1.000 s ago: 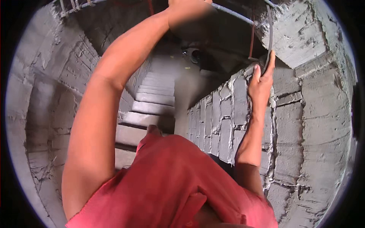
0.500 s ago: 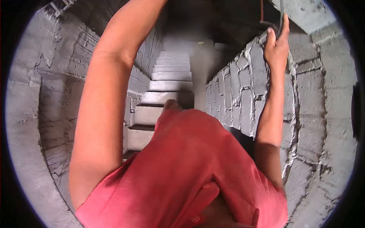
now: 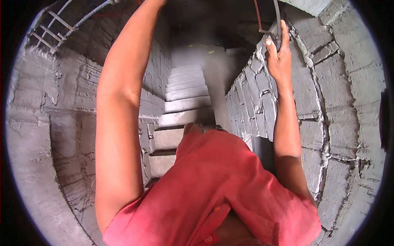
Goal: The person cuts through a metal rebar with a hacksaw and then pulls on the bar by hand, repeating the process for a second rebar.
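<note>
Overhead, right hand [image 3: 279, 55] clamped on a dark cable [image 3: 278, 16] hanging beside the block wall [image 3: 336, 102]; left hand out of frame, grip unseen; stairs [image 3: 184, 102] ahead

The rough grey mortared block wall [image 3: 328, 102] stands beside the right hand [image 3: 279, 59], which grips a thin dark matt cable [image 3: 278, 16]; a matt red cloth shirt [image 3: 213, 184] lies below.

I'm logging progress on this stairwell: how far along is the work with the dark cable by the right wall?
Done: the concrete stairs and the right wall stand, unplastered. In hand: the right hand grips the dark cable near that wall's top; the left arm reaches up, its hand out of view. Left: the cable seems to hang loose, no fixing visible, and rebar juts bare at upper left.
</note>
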Demonstrator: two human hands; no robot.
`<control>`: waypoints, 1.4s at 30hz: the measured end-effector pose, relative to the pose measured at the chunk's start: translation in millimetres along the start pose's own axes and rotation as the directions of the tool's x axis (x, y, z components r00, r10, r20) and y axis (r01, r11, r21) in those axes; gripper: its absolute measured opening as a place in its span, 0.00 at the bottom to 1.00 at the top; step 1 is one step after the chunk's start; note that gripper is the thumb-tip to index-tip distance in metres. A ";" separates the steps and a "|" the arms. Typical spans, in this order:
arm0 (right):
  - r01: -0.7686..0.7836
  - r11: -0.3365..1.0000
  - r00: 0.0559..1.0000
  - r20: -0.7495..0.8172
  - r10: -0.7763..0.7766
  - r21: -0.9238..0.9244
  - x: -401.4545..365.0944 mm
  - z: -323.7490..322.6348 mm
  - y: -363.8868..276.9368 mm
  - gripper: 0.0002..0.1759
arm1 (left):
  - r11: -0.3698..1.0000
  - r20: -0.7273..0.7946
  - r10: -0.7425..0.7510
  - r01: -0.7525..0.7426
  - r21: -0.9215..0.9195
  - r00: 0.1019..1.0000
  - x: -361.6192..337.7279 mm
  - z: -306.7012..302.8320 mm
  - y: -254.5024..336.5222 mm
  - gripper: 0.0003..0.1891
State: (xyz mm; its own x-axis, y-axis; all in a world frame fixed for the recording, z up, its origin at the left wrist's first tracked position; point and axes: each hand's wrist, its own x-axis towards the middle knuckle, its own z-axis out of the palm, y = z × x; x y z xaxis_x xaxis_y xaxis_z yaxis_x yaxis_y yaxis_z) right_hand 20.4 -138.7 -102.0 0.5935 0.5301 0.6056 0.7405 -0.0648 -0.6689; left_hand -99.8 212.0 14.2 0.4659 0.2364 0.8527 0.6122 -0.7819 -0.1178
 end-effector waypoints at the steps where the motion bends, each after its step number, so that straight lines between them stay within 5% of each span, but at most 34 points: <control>1: 0.013 1.000 1.000 0.008 -0.012 -0.017 0.5 -0.6 -1.2 0.39 | 1.000 -0.006 -0.002 0.002 0.008 1.000 0.6 -0.4 1.0 0.27; 7: -0.186 0.947 0.982 0.067 0.174 0.261 -12.3 4.3 -6.7 0.42 | 0.999 -0.131 -0.031 0.026 -0.042 0.991 -0.6 -7.3 10.8 0.23; 8: -0.287 0.909 0.958 0.122 0.261 0.304 -7.9 5.1 -6.4 0.42 | 0.976 0.178 -0.180 0.198 -0.093 0.968 -1.8 -21.2 15.9 0.22; 9: -0.067 0.968 0.997 -0.009 0.072 0.243 -6.1 12.5 10.6 0.42 | 0.996 -0.005 -0.089 0.089 -0.016 0.996 0.9 -11.6 12.9 0.22; 10: -0.052 0.979 0.998 -0.008 0.055 0.198 -5.4 11.4 9.8 0.43 | 0.997 -0.180 0.018 -0.004 0.076 0.984 -1.2 2.9 7.8 0.23; 11: -0.115 0.977 0.993 -0.003 0.118 0.181 -7.5 10.7 9.3 0.42 | 0.985 -0.079 -0.101 0.111 0.132 0.992 4.9 11.4 4.2 0.25; 14: -0.360 0.878 0.933 0.105 0.344 0.315 -16.4 9.0 15.4 0.38 | 0.997 -0.192 -0.025 0.039 0.072 0.981 4.2 5.2 8.2 0.20; 15: -0.149 0.955 0.986 -0.030 0.162 0.257 -16.2 13.7 20.9 0.33 | 0.998 -0.208 -0.020 0.031 0.049 0.978 3.5 6.3 7.8 0.21; 18: -0.161 0.940 0.984 -0.029 0.178 0.300 -26.0 12.5 6.0 0.26 | 1.000 -0.280 0.024 -0.022 0.007 0.960 3.6 8.1 5.8 0.22; 21: -0.271 0.938 0.962 0.025 0.272 0.217 -26.9 13.2 2.4 0.19 | 1.000 -0.227 0.008 -0.013 -0.020 0.974 2.7 3.7 5.6 0.24; 24: -0.209 0.942 0.970 -0.070 0.234 0.264 -30.0 23.9 0.3 0.16 | 0.999 -0.114 -0.002 -0.003 -0.041 0.993 1.7 -8.0 5.8 0.28; 30: -0.276 0.896 0.954 -0.011 0.298 0.348 -35.6 30.3 8.5 0.22 | 0.973 0.028 0.150 -0.142 -0.184 0.988 -7.0 -27.2 -12.0 0.24; 32: -0.258 0.895 0.961 0.000 0.277 0.364 -35.7 30.3 3.7 0.24 | 0.957 -0.043 0.125 -0.132 -0.258 0.991 -14.2 -33.0 -13.8 0.22; 35: -0.271 0.892 0.938 -0.108 0.329 0.363 -38.3 25.8 -15.9 0.29 | 0.889 -0.430 -0.106 -0.108 -0.445 0.897 -37.6 -31.8 -10.8 0.15; 37: -0.210 0.917 0.953 -0.136 0.269 0.340 -38.0 15.1 -23.2 0.32 | 0.751 -0.432 -0.353 -0.024 -0.660 0.830 -67.3 -24.8 -5.0 0.13; 39: -0.188 0.917 0.961 -0.129 0.246 0.352 -39.7 -3.7 -36.1 0.36 | 0.317 -0.162 -0.666 0.080 -0.945 0.728 -95.0 -10.0 17.0 0.10; 42: -0.141 0.931 0.966 -0.161 0.205 0.337 -30.7 -34.2 -58.1 0.38 | 0.041 0.004 -0.773 0.055 -0.998 0.634 -90.3 15.1 30.3 0.15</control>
State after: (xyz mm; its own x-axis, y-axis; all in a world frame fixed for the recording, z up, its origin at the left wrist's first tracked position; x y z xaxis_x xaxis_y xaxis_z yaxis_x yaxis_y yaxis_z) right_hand -30.1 -180.1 -67.0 0.7753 0.3624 0.5173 0.4994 0.1498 -0.8533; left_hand -113.7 175.6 -74.1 -0.1758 0.7566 0.6298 -0.5868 -0.5943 0.5501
